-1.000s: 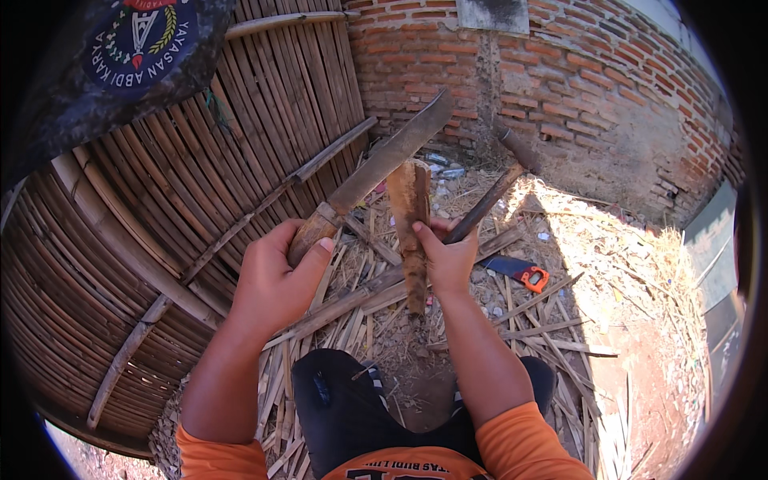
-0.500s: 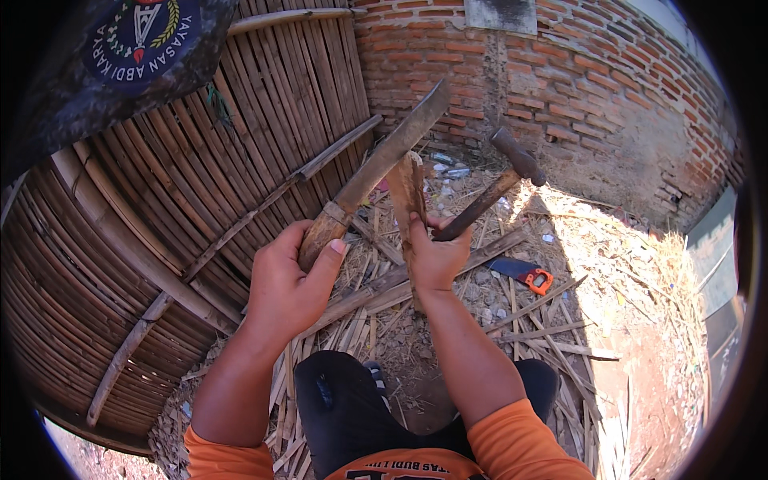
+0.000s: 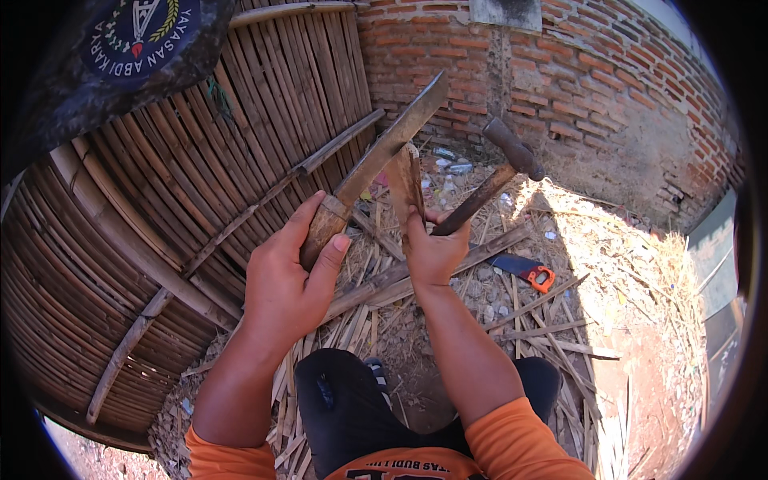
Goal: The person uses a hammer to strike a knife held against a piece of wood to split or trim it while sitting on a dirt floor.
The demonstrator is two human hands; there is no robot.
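In my left hand (image 3: 292, 276) is the wooden handle of a machete (image 3: 390, 152), gripped with the index finger and thumb stretched along it. Its broad, worn blade slants up and to the right, crossing the upper end of a piece of wood (image 3: 406, 184). My right hand (image 3: 436, 252) is closed around both that piece of wood, held upright, and the handle of a hammer (image 3: 488, 192). The hammer's dark metal head points up and to the right. How far the wood runs below my right hand is hidden.
A handsaw (image 3: 524, 270) with an orange handle lies on the ground, right of my right forearm. Split bamboo strips (image 3: 552, 344) and a long wooden pole (image 3: 368, 290) cover the littered ground. A bamboo wall (image 3: 200, 184) stands left, a brick wall (image 3: 592, 88) ahead.
The machete blade has shifted slightly up and left, its handle a little steeper. The hammer head has tilted a little to the left and the piece of wood leans slightly more left.
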